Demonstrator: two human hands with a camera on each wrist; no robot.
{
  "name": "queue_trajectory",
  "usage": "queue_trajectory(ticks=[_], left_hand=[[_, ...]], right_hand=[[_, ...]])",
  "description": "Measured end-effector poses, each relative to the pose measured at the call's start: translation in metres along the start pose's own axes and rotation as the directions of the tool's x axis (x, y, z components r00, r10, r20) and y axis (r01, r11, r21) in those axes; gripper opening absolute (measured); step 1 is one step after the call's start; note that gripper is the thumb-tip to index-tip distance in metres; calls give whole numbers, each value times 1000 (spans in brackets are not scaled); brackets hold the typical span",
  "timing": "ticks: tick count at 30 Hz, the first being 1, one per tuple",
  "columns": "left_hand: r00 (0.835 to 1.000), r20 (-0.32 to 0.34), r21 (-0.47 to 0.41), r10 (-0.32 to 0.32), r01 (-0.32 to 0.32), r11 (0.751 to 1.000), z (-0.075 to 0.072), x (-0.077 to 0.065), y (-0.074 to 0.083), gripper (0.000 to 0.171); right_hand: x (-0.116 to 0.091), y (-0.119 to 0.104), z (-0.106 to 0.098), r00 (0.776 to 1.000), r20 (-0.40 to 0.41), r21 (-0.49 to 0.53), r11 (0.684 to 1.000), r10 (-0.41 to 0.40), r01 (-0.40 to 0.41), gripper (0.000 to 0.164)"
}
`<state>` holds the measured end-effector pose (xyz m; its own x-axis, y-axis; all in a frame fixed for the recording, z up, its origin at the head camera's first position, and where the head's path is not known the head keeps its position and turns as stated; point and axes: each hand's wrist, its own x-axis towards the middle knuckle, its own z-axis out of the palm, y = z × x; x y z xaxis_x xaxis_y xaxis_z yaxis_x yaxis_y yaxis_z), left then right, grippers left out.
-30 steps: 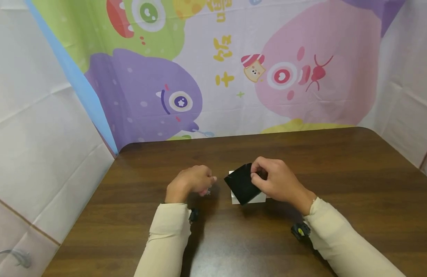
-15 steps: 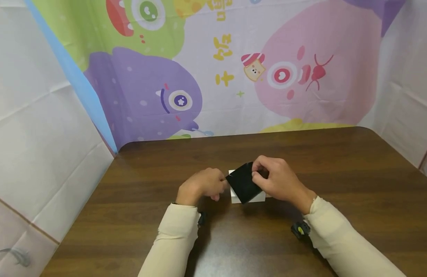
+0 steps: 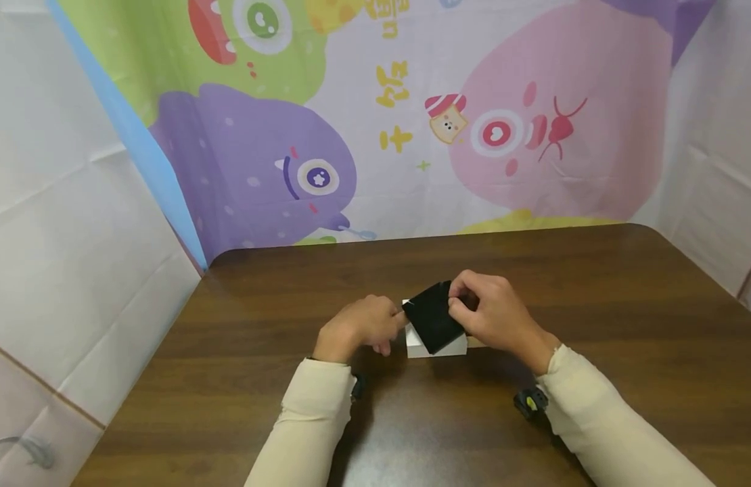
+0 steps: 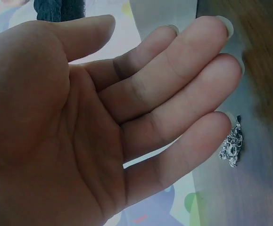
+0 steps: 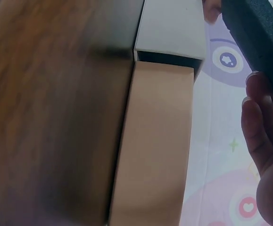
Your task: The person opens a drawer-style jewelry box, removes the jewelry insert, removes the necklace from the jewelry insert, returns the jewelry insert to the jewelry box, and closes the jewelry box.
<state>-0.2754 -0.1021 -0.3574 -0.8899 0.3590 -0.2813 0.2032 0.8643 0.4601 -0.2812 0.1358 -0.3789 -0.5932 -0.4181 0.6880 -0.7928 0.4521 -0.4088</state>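
My right hand [image 3: 490, 306] pinches a square black foam pad [image 3: 433, 318] by its right corner and holds it tilted above a small white box [image 3: 438, 348]. The right wrist view shows the pad's thick edge [image 5: 256, 42] above the fingers. A brown cardboard inner tray [image 5: 155, 141] sticks out of the white sleeve [image 5: 171, 28]. My left hand [image 3: 366, 321] reaches in from the left, fingertips right at the pad's left corner. Its fingers are loosely bent and hold nothing. A silver chain [image 4: 231, 148] lies bunched on the table beyond the left fingertips; in the head view it is hidden.
A dark brown wooden table [image 3: 260, 406] carries everything. Behind it hangs a cloth [image 3: 406, 196] printed with cartoon monsters. Pale panels [image 3: 89, 257] close off the left and right sides.
My left hand has moved right, away from the shiny thing beneath it, up to the pad's left corner. My right hand has shifted the pad slightly up and right, baring more of the box.
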Motion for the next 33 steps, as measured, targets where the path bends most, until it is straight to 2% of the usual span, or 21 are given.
queue_trajectory(ticks=[11, 15, 19, 22, 33], left_hand=[[999, 31, 48, 29, -30, 998, -1, 3, 2, 36], [999, 23, 138, 23, -26, 990, 1, 3, 4, 45], [1000, 14, 211, -13, 10, 977, 5, 0, 4, 49], [1000, 8, 212, -26, 24, 977, 7, -1, 3, 48], [999, 20, 170, 34, -37, 985, 6, 2, 2, 42]], right_hand=[[1, 4, -6, 998, -26, -2, 999, 52, -53, 15], [0, 4, -9, 996, -52, -20, 997, 75, -76, 16], [-1, 7, -8, 993, -76, -43, 994, 94, -98, 15], [-1, 9, -8, 990, -97, -55, 993, 100, -105, 15], [0, 15, -16, 987, -134, -105, 989, 89, -104, 15]])
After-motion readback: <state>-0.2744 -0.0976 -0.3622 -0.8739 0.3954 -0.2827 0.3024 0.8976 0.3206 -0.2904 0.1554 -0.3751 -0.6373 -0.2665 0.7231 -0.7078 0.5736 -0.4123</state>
